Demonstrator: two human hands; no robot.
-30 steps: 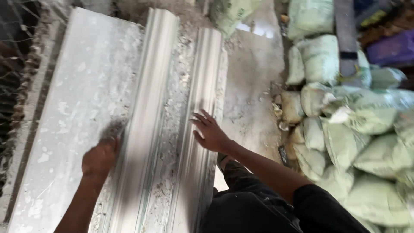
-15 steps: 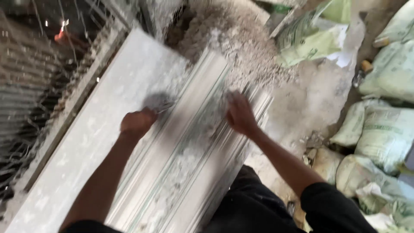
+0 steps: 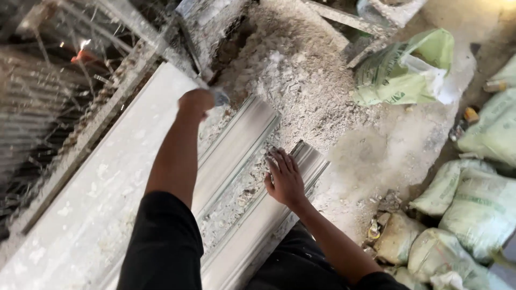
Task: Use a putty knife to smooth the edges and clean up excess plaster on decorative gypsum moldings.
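A long white moulding (image 3: 236, 156) runs from 7 o'clock to 1 o'clock; the left hand (image 3: 196, 102), clenched on a small scraper (image 3: 219, 96), sits at its far end toward 12; the right hand (image 3: 285, 177), released and flat, presses the nearer ridge; rubble (image 3: 301, 80) beyond.

Long white ribbed plaster moulding (image 3: 236, 161), crumb-strewn, lying diagonally

Dusty floor (image 3: 398, 145), rubble pile (image 3: 301, 80), sacks (image 3: 473, 209), apparently

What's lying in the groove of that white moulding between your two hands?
Loose plaster crumbs line the groove of the white moulding between left hand and right hand; its surface beneath stays covered.
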